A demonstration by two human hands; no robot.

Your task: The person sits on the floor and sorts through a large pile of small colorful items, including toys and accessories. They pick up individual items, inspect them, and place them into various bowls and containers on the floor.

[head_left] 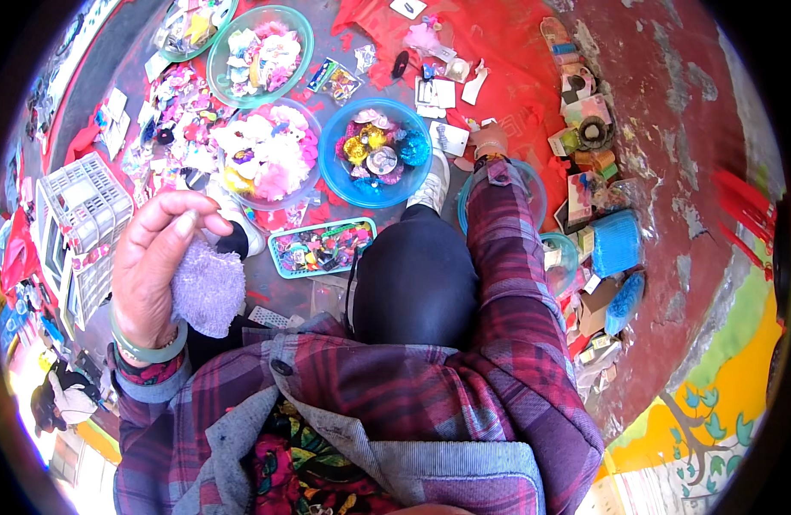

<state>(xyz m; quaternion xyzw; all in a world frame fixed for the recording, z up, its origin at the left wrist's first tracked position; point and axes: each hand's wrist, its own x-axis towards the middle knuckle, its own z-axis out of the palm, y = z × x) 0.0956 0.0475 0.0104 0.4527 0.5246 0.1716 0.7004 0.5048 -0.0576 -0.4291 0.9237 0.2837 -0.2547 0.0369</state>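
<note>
1. A dark grey floor (134, 39) spreads below a seated person, much of it covered by red cloth (498, 51) and strewn with small bright trinkets; to the right rises a worn red wall (670, 129), its lower band painted yellow and green.
2. Three round bowls sit on the floor ahead: a blue bowl (335, 176) of shiny ornaments, a clear bowl (314, 184) of pink and white fabric flowers just left of it, and a green bowl (303, 26) of pastel pieces farther off.
3. A teal rectangular tray (280, 268) of mixed small items lies near the person's dark-clad knee (413, 275).
4. A white plastic basket (87, 197) stands at the left edge.
5. The left hand (155, 266), a pale green bangle (151, 350) on its wrist, is raised close to the camera, its fingers curled shut around a lilac knitted piece (211, 287).
6. The right hand (488, 137) reaches far forward to the red cloth among scattered white cards (437, 93); whether its fingers grip anything cannot be told.
7. Small boxes and a blue mesh pouch (617, 242) line the foot of the wall.
</note>
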